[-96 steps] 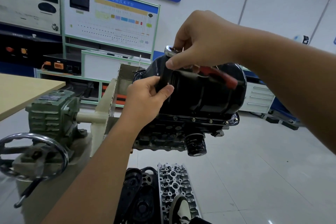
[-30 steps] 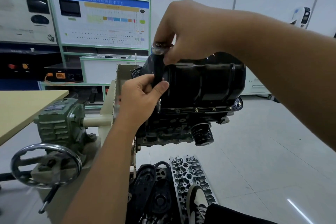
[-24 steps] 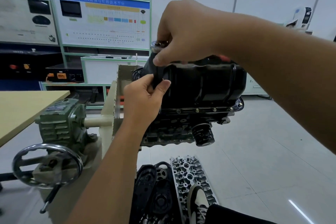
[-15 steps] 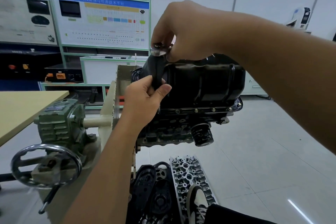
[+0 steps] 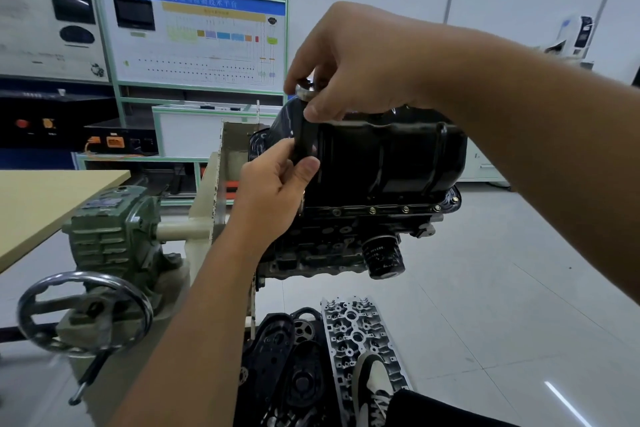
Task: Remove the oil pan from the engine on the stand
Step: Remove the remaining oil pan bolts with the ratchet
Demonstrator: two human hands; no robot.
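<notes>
Left hand (image 5: 273, 191) grips a black tool shaft (image 5: 306, 144) beside the oil pan (image 5: 391, 159); right hand (image 5: 349, 62) pinches its metal top (image 5: 304, 91), fingers curled

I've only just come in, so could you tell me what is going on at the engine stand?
A person is working on the black oil pan, which sits on top of the engine on the stand. The left hand holds a dark upright tool shaft against the pan's near corner, while the right hand pinches the tool's silver head at the top. The flange bolts along the near edge are in place, so the pan is not yet off.
</notes>
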